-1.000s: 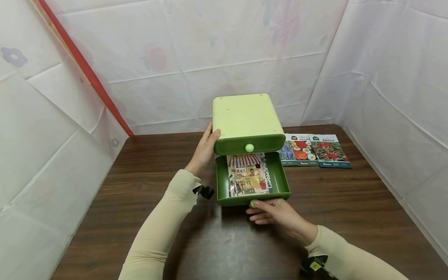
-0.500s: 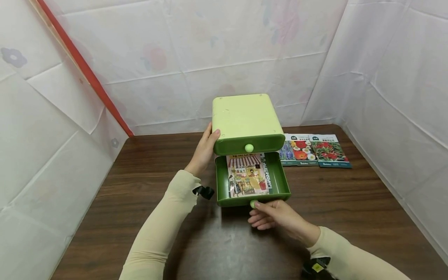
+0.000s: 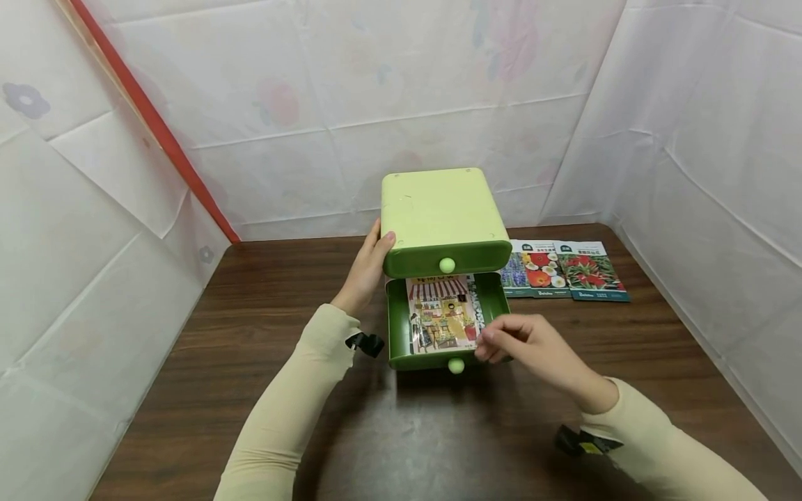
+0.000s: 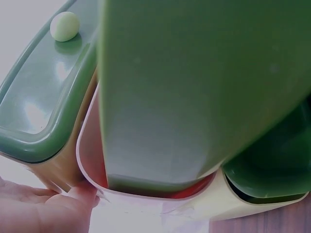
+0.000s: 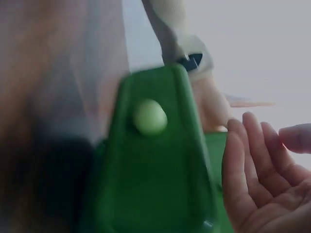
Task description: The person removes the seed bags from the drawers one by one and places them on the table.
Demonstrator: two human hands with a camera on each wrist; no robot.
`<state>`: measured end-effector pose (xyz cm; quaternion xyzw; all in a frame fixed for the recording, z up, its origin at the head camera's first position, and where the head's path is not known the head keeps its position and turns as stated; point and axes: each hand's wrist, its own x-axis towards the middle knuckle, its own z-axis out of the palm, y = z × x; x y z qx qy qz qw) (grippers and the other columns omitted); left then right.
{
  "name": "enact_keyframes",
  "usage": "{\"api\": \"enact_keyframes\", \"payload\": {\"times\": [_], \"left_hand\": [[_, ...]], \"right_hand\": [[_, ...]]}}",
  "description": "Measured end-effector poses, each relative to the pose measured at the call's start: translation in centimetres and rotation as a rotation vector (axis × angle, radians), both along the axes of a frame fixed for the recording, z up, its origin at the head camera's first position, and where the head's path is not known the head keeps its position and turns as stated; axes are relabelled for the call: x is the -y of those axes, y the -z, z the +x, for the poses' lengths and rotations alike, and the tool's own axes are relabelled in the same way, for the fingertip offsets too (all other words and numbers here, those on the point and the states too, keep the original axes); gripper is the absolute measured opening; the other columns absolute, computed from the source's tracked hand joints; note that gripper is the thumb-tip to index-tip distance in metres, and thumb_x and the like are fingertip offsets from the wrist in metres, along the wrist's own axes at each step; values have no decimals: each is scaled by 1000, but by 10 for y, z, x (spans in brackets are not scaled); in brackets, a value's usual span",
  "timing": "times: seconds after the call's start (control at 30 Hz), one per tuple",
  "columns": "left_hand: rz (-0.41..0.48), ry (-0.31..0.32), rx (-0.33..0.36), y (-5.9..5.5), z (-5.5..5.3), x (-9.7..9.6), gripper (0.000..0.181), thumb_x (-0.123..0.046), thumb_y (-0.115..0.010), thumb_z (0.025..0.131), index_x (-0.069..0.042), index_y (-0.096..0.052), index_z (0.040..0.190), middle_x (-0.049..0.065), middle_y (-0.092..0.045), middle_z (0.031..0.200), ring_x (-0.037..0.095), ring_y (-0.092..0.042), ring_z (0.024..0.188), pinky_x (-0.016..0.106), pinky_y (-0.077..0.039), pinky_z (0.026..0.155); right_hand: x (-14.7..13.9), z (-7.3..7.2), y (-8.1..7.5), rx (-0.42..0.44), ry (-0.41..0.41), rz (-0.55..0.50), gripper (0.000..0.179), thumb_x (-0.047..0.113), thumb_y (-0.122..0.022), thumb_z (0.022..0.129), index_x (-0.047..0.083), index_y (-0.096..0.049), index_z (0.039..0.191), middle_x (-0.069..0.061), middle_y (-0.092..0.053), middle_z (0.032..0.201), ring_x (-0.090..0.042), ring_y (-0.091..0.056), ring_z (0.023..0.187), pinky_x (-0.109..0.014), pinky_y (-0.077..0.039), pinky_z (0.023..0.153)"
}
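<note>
Dark wood table [image 3: 282,278]: pulled-out green drawer [image 3: 416,361] just beside loose, empty right fingers [image 5: 235,160], cabinet [image 3: 438,209] against extended left fingers [image 3: 371,243].

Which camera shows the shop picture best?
The head view: it looks down into the drawer, so most of the shop picture shows. Both wrist views see the drawer's outside but none of the picture.

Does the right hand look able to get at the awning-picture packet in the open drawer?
Likely yes: the right hand looks empty at the right of the open drawer, and the front part of the packet lies uncovered.
</note>
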<state>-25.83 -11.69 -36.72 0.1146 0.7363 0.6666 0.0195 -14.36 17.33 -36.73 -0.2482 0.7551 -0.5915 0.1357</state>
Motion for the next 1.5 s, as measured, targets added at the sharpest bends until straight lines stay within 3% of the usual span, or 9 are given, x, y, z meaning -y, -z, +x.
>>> {"api": "enact_keyframes", "payload": {"times": [0.23,0.37,0.47,0.6,0.77,1.0,1.27,1.5], "left_hand": [[-1,-4,12,0,0,0,73,-58,-40,100,-33,-1,158,-10,-2,165,13,-6,152,48,-17,121],[-12,-8,32,-2,1,0,70,-54,-38,102,-33,-1,158,-9,-2,165,14,-7,152,48,-17,121],[-20,-3,40,-4,1,0,68,-47,-37,104,-30,1,158,-6,0,166,16,-6,152,48,-18,121],[-24,1,44,-6,1,1,67,-42,-35,106,-26,2,159,-3,1,166,18,-5,153,48,-18,121],[-15,-8,36,-4,1,0,68,-49,-36,104,-31,1,158,-7,0,166,16,-7,152,48,-17,122],[-4,-15,9,-1,2,-1,72,-57,-39,101,-34,-2,158,-8,-2,166,16,-7,152,49,-17,121],[7,-25,14,0,-1,0,74,-58,-40,100,-33,-2,158,-7,-3,166,17,-8,152,50,-17,121],[21,-2,14,0,0,-1,73,-58,-40,100,-35,-2,158,-10,-2,165,15,-7,152,50,-17,121]], "right_hand": [[4,-15,-15,-406,142,240,16,20,-58,101,17,-74,103,5,-72,96,-8,-61,76,-26,-51,67],[13,-26,-14,-556,159,342,15,21,-60,100,19,-73,106,4,-73,100,-6,-58,74,-29,-49,68],[20,-35,-11,-602,148,432,20,24,-60,99,15,-72,112,1,-72,107,-7,-64,86,-35,-53,75],[29,-44,-3,-603,103,567,31,28,-60,99,10,-67,124,-6,-68,119,-18,-66,97,-42,-53,82],[39,-54,7,-584,34,740,50,39,-61,97,7,-57,135,-15,-59,133,-27,-64,104,-46,-53,86],[44,-64,10,-457,-48,910,68,51,-61,93,12,-44,147,-23,-53,137,-34,-63,108,-48,-52,81],[50,-69,12,-424,-43,1000,73,52,-62,92,13,-41,150,-25,-51,139,-46,-52,123,-53,-50,87],[49,-70,15,-457,-32,982,71,50,-62,93,13,-42,150,-28,-38,151,-50,-45,130,-56,-46,98]]}}
